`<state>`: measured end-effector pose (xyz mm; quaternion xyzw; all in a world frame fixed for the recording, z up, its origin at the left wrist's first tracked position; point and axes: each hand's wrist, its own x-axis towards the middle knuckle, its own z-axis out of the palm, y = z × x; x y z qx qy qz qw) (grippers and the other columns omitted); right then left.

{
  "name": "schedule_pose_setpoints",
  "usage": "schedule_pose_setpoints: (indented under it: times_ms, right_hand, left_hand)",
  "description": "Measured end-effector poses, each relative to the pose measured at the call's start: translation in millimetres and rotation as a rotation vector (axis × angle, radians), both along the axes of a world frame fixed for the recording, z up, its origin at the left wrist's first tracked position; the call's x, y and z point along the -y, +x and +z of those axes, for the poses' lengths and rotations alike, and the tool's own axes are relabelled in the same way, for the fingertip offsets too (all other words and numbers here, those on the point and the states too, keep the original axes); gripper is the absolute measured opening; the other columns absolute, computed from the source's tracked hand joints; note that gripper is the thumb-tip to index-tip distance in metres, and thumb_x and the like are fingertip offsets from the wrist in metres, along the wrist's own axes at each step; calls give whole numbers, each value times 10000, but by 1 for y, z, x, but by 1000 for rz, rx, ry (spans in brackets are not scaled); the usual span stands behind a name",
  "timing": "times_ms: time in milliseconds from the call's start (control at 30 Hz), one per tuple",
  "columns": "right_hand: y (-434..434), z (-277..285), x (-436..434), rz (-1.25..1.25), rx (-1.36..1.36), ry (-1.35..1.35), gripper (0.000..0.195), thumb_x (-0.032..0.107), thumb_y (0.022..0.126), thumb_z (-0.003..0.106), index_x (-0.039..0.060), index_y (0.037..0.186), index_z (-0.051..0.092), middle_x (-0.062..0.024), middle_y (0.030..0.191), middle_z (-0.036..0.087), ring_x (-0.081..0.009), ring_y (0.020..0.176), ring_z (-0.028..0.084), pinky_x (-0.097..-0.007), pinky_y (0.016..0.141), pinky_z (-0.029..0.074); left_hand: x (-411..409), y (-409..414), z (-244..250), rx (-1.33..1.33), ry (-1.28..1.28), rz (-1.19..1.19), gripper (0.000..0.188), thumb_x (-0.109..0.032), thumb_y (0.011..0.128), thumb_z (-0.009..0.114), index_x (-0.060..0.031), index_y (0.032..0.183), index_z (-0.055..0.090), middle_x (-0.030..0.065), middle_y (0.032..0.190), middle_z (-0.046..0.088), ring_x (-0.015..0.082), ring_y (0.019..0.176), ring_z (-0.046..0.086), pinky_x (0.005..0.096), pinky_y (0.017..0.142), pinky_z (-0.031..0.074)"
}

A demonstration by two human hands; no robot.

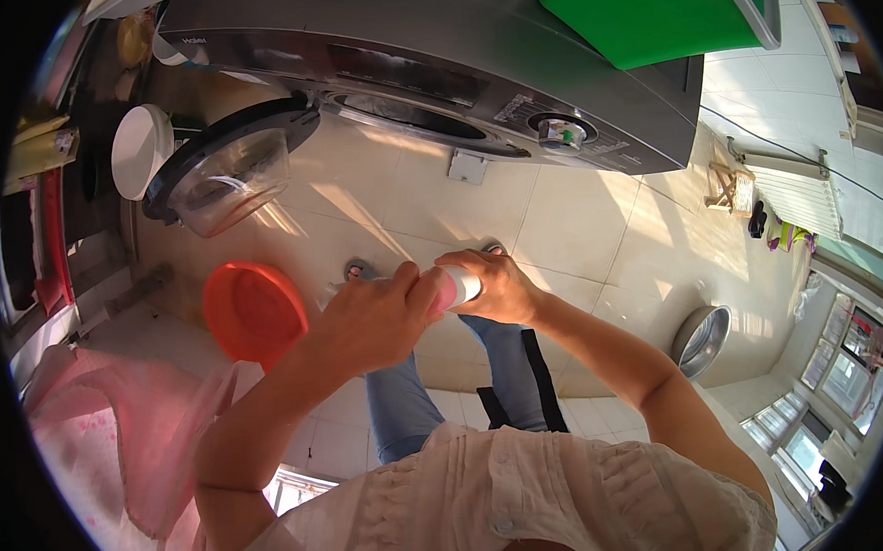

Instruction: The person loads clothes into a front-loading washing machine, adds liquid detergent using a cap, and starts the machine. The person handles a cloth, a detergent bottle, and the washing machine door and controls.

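Observation:
In front of my body, both hands meet on a small pink and white cylindrical object (455, 286), perhaps a bottle. My left hand (377, 319) is wrapped around its pink part, and the fingers cover much of it. Around the white end curl the fingers of my right hand (505, 284). Something translucent shows just left of my left knuckles, too blurred to identify. Ahead stands a dark grey Haier front-loading washing machine (417, 62), its round glass door (233, 166) swung out to the left.
An orange plastic basin (255, 313) sits on the tiled floor to the left, near pink patterned fabric (131, 437). A green bin-like container (644, 15) rests on the washer. To the right are a metal basin (701, 342) and a small wooden folding stool (731, 189).

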<state>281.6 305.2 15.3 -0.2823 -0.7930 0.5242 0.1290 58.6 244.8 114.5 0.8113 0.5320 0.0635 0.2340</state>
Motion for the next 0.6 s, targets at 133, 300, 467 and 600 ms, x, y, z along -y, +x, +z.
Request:
schedule_pose_setpoints:
  times_ms: [133,300,467,600]
  right_hand:
    - [-22,-70,-6,-19,-24,34,548,114,664,856,62,1152,613,-117,1052,702,-313,880,703,-367,754,585]
    - [-53,-168,-15,35,-64,107,521,122,676,843,76,1143,617,-101,1037,700,-304,877,703,-363,747,586]
    - [-74,-269,-11,112,-6,148,529,191,691,849,90,1156,617,-95,1058,699,-299,889,697,-367,776,577]
    - [-73,-347,-10,189,54,151,555,254,698,862,89,1160,602,-109,1065,692,-305,904,695,-383,794,576]
  left_hand:
    - [11,-15,-76,42,24,91,384,-276,904,667,-44,1163,506,94,813,566,241,521,628,350,457,516]
    - [20,-34,-171,115,14,227,373,-256,897,677,-50,1160,511,103,825,583,260,537,637,360,444,513]
    - [38,-46,-272,110,-41,338,443,-281,882,703,-85,1227,505,106,886,626,287,626,656,391,487,528]
    - [38,-50,-353,121,-3,280,396,-282,901,690,-49,1157,498,137,886,628,310,632,673,384,501,549]
